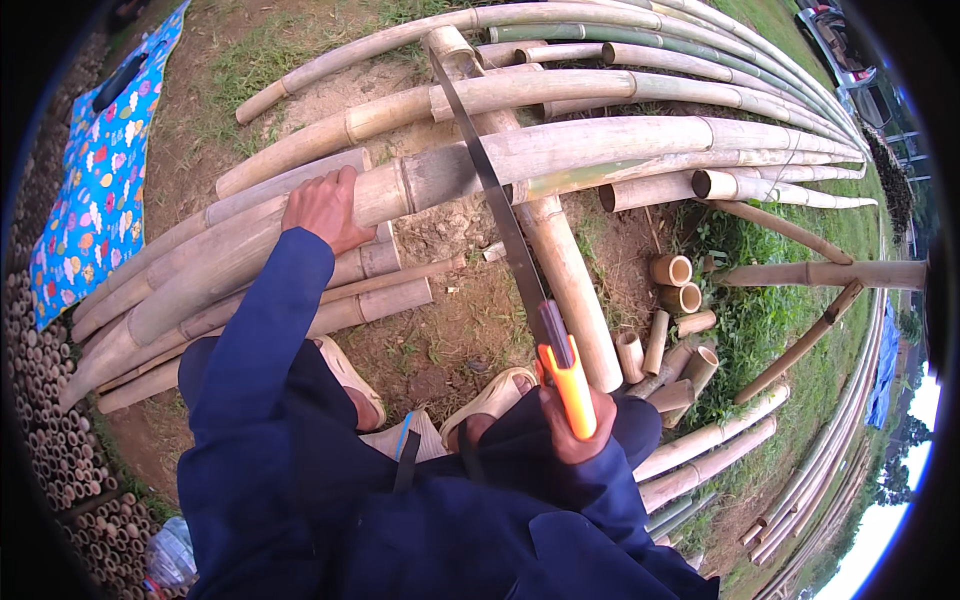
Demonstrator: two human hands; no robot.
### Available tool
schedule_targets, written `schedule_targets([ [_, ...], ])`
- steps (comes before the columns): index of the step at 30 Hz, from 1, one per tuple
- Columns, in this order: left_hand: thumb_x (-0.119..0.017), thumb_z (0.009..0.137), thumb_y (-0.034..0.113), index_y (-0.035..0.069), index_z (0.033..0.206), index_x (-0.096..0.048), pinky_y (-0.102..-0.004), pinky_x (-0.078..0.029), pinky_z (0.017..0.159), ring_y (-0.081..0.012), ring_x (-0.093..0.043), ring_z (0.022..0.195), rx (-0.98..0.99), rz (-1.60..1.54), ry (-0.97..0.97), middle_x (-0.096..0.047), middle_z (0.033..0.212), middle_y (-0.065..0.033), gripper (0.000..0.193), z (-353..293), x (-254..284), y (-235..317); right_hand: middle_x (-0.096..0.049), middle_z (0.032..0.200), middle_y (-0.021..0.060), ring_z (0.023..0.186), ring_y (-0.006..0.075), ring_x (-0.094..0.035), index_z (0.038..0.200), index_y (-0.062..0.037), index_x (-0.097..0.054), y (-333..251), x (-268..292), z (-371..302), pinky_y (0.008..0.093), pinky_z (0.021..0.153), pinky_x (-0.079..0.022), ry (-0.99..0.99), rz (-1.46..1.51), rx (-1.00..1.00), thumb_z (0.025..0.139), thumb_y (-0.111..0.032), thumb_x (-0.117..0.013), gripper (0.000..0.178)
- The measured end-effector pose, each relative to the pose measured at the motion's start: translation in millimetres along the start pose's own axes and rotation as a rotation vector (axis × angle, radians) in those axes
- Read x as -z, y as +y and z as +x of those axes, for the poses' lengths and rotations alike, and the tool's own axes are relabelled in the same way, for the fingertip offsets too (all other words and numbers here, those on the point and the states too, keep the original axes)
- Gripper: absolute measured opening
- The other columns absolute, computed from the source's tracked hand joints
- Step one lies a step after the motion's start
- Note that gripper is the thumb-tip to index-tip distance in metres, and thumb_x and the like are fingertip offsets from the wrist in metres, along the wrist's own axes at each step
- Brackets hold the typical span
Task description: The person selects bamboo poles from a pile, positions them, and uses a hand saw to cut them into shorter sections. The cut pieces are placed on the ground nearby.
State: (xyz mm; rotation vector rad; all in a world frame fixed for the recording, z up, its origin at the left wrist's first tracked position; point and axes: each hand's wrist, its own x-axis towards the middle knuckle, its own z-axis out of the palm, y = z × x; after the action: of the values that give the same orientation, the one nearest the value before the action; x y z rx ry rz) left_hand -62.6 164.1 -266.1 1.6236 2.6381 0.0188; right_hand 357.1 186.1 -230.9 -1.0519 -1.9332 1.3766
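Observation:
A thick bamboo pole runs across in front of me, bending down to the lower left. My left hand grips it from above, left of a joint ring. In my right hand is the orange handle of a handsaw. Its long dark blade lies across the pole, to the right of my left hand, pointing away from me. I cannot tell how deep the teeth sit. Beneath the pole a bamboo crosspiece slopes from the far middle toward my right knee.
Several long bamboo poles lie beyond. Short cut bamboo pieces are on the ground to the right, near a bamboo post frame. At left are a blue patterned cloth, stacked bamboo ends and a clear plastic container.

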Motion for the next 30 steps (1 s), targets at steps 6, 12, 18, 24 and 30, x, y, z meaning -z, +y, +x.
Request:
schedule_targets([
  [6, -0.092, 0.064, 0.042, 0.004, 0.114, -0.060, -0.0465, -0.058, 0.091, -0.0393, -0.072, 0.102, 0.008, -0.044, 0.017, -0.074, 0.107, -0.0210, 0.070, 8.1, 1.8, 8.3, -0.071, 0.079, 0.0104, 0.067, 0.0148, -0.064, 0.112, 0.0035, -0.074, 0.5, 1.5, 22.8, 0.0304, 0.065, -0.052, -0.086, -0.069, -0.129, 0.093, -0.003, -0.072, 0.020],
  [12, -0.092, 0.066, 0.044, 0.003, 0.114, -0.059, -0.0471, -0.058, 0.089, -0.0394, -0.073, 0.100, -0.032, -0.025, -0.071, -0.073, 0.106, -0.0209, 0.071, 16.1, 10.8, -0.2, -0.063, 0.069, 0.0049, 0.061, 0.0103, -0.055, 0.104, 0.0040, -0.073, 7.1, -17.4, 53.8, 0.0305, 0.058, -0.046, -0.086, 0.059, -0.060, 0.095, -0.005, -0.074, 0.013],
  [18, -0.092, 0.065, 0.044, 0.003, 0.114, -0.059, -0.0478, -0.059, 0.088, -0.0397, -0.073, 0.098, 0.008, -0.005, -0.030, -0.073, 0.103, -0.0208, 0.071, 1.7, -1.5, 0.4, -0.078, 0.113, 0.0221, 0.104, 0.0248, -0.078, 0.124, 0.0060, -0.072, 3.8, 25.1, -43.8, 0.0310, 0.090, -0.057, -0.090, -0.066, -0.073, 0.091, 0.002, -0.070, 0.034],
  [24, -0.093, 0.064, 0.042, 0.004, 0.113, -0.059, -0.0477, -0.058, 0.088, -0.0393, -0.072, 0.097, 0.007, -0.040, -0.090, -0.073, 0.104, -0.0202, 0.071, 15.2, 8.0, 7.5, -0.060, 0.065, 0.0043, 0.059, 0.0105, -0.051, 0.098, 0.0036, -0.072, -3.1, -44.1, 103.4, 0.0316, 0.057, -0.044, 0.023, 0.094, 0.030, 0.095, -0.006, -0.074, 0.011],
  [30, -0.094, 0.064, 0.041, 0.004, 0.113, -0.059, -0.0476, -0.058, 0.089, -0.0394, -0.072, 0.098, -0.011, -0.032, 0.044, -0.073, 0.105, -0.0198, 0.071, -0.9, -5.9, -1.2, -0.074, 0.083, 0.0112, 0.073, 0.0184, -0.073, 0.121, 0.0032, -0.074, 4.6, 20.0, -46.7, 0.0312, 0.072, -0.057, -0.062, -0.111, -0.016, 0.090, -0.001, -0.074, 0.031],
])
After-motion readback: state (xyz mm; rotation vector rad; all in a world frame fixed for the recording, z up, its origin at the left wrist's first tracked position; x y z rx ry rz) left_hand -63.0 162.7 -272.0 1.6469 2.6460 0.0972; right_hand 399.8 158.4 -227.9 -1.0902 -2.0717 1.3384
